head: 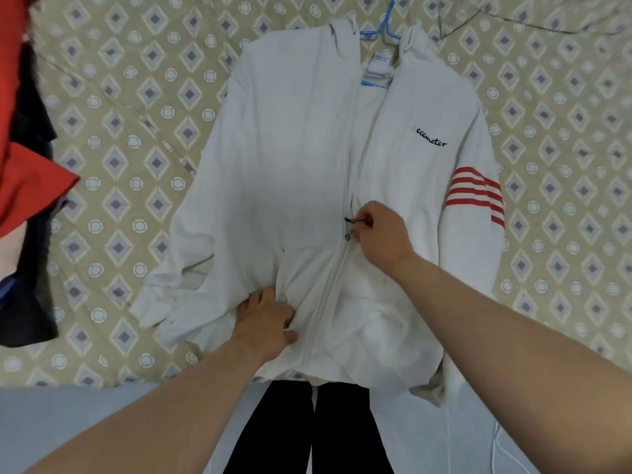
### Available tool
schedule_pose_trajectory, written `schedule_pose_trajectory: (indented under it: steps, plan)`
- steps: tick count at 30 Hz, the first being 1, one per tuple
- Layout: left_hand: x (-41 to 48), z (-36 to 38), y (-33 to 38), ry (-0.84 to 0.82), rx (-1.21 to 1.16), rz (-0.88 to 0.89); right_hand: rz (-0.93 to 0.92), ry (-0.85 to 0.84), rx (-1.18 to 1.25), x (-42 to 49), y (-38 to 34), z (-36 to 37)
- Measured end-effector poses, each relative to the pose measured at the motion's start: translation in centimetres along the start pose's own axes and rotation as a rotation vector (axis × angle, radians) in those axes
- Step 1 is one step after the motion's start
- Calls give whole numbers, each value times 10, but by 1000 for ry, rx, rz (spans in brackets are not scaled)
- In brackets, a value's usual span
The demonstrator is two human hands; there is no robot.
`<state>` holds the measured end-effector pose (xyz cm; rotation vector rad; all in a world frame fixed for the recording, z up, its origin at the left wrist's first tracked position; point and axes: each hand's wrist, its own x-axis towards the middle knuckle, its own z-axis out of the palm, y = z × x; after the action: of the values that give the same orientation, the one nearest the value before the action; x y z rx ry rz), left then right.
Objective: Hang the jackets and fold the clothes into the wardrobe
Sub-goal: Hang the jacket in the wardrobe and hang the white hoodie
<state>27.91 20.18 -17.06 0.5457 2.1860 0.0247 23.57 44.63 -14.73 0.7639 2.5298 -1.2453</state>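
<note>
Left hand (266, 323) bunches soft white jacket (290, 148); right hand (379, 234) pinches zipper pull (352, 220).

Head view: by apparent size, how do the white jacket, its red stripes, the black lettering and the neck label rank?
1. white jacket
2. red stripes
3. black lettering and neck label: look about alike, so not ranked.

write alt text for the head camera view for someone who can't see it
A white zip jacket, on a blue hanger, lies flat on a patterned bedspread; the right hand pinches the zip pull, halfway up, while the left hand grips the fabric near the hem.
</note>
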Motion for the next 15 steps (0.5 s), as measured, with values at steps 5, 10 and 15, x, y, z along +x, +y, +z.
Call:
schedule_pose_trajectory:
  steps: [5,10,15]
  plan:
    - [2,-1,2,-15,10,-18,77,143,140,45,-10,-27]
    - [2,-20,6,-98,-81,-44,199,4,292,51,-8,-22]
    - [17,-61,48,598,-351,-65,219,-42,365,56,-4,-23]
